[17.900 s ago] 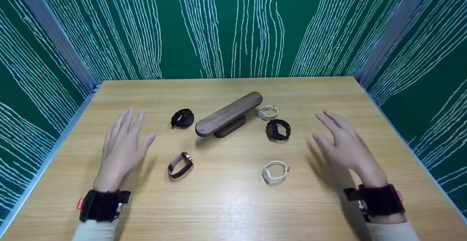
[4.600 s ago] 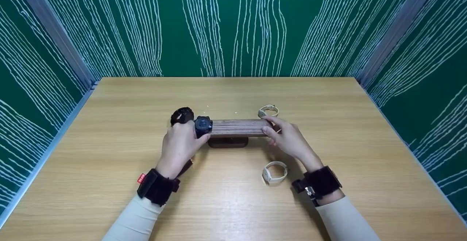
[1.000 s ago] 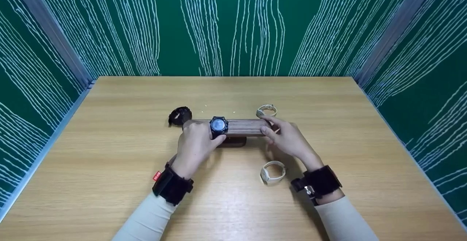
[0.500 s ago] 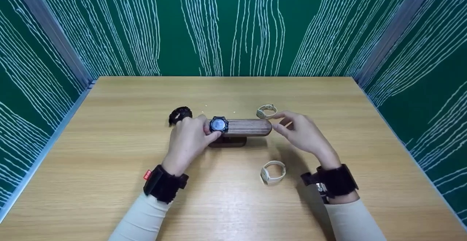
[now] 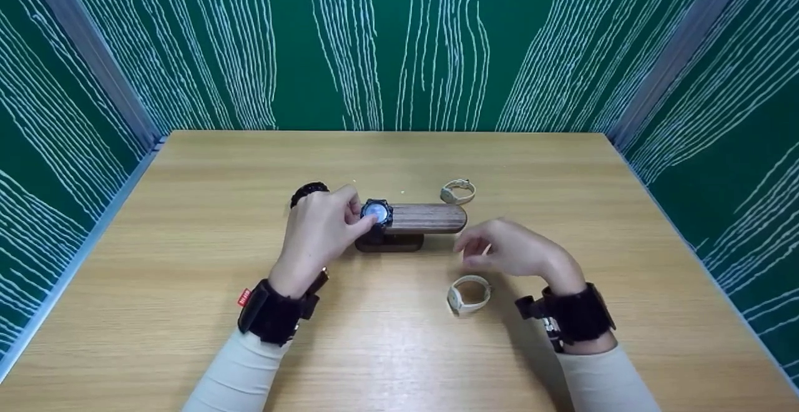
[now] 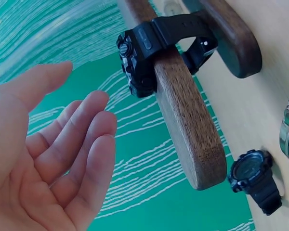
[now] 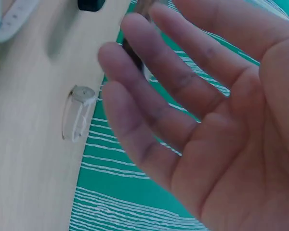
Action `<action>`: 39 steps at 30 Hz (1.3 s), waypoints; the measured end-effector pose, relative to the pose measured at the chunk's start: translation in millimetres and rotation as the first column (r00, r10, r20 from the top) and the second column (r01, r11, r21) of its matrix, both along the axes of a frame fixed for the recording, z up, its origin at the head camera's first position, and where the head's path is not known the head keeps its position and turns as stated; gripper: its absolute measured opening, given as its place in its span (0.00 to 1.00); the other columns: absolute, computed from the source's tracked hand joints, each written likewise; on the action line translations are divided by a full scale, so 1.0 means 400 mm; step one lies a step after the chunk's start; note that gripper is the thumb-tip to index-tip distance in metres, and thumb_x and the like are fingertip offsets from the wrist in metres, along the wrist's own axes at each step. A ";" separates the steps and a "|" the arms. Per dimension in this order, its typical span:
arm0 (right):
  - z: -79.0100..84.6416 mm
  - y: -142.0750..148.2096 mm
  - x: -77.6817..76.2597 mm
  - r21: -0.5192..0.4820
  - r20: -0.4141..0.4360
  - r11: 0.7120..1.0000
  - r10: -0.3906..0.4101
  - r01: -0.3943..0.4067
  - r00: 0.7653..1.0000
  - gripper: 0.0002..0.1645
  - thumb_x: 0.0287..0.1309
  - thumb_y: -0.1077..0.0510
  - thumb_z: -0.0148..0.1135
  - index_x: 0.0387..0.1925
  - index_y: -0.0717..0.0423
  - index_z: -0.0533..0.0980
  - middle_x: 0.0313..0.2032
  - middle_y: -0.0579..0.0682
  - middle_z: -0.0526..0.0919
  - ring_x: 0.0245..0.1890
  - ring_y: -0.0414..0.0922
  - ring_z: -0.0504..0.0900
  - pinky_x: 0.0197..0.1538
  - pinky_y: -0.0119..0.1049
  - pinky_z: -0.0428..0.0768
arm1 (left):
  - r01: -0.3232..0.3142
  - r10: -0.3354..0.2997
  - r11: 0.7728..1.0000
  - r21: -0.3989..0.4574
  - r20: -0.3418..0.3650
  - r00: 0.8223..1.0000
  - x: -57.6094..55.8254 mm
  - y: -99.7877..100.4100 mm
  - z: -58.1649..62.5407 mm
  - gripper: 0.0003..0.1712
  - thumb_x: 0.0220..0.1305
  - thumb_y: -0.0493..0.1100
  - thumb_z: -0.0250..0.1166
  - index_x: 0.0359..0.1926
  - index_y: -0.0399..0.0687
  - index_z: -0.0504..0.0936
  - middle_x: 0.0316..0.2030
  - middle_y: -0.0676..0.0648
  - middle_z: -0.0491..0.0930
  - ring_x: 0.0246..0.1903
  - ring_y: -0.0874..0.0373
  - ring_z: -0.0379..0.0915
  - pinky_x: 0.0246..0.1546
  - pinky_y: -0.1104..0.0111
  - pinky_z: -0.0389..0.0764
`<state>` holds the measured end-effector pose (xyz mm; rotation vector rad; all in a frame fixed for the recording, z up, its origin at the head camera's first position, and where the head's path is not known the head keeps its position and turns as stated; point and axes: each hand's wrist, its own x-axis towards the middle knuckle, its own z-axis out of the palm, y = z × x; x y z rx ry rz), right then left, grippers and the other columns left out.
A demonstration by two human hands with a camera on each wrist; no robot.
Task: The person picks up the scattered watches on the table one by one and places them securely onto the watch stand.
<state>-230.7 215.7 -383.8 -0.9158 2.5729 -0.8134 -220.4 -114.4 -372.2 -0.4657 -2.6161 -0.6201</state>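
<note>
A black digital watch point(image 5: 377, 211) is strapped around the wooden bar point(image 5: 431, 218) of a watch stand, left of its middle. My left hand point(image 5: 318, 231) is beside this watch, its fingers loosely bent; the left wrist view shows a gap between fingertips point(image 6: 103, 101) and watch point(image 6: 137, 57). Past the bar's right end, my right hand point(image 5: 518, 246) hovers with relaxed fingers, holding nothing. Just in front of it, a white watch point(image 5: 469, 294) lies on its side. Farther back lies another white watch point(image 5: 457, 191).
Behind my left hand, a second black watch point(image 5: 307, 193) lies partly hidden on the wooden table point(image 5: 399, 349). A dark-strapped watch point(image 5: 322, 279) with a gold-coloured case shows only partly past my left wrist. Green, white-lined panels point(image 5: 431, 44) stand around the table.
Earlier, the stand was turned straight and the right-hand black watch went onto its bar. Within the last second, my left hand drew back leftward; my right hand let go of the bar's end and came nearer.
</note>
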 end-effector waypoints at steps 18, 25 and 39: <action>-0.067 -0.061 0.001 0.198 0.074 0.980 -0.026 0.011 0.997 0.19 0.49 0.74 0.69 0.40 0.53 0.89 0.35 0.42 0.89 0.38 0.38 0.85 0.47 0.37 0.85 | 0.108 -0.108 0.994 -0.006 -0.018 0.994 -0.001 0.026 -0.013 0.15 0.64 0.51 0.78 0.32 0.47 0.83 0.23 0.53 0.84 0.22 0.59 0.78 0.25 0.66 0.77; -0.083 -0.071 -0.004 0.223 -0.013 0.975 -0.008 0.010 1.000 0.15 0.51 0.73 0.70 0.30 0.49 0.87 0.30 0.39 0.87 0.33 0.37 0.81 0.43 0.36 0.84 | 0.115 -0.115 0.993 -0.023 -0.013 0.993 0.000 0.031 -0.020 0.16 0.65 0.52 0.78 0.32 0.48 0.82 0.22 0.54 0.83 0.21 0.61 0.76 0.24 0.68 0.75; -0.049 -0.058 -0.001 0.100 -0.073 0.994 0.047 -0.040 0.996 0.06 0.61 0.66 0.74 0.34 0.52 0.86 0.31 0.40 0.86 0.33 0.34 0.82 0.42 0.33 0.83 | 0.235 -0.235 0.972 0.023 -0.019 0.972 -0.001 0.037 -0.016 0.11 0.67 0.50 0.75 0.35 0.50 0.84 0.27 0.54 0.88 0.26 0.61 0.84 0.34 0.63 0.81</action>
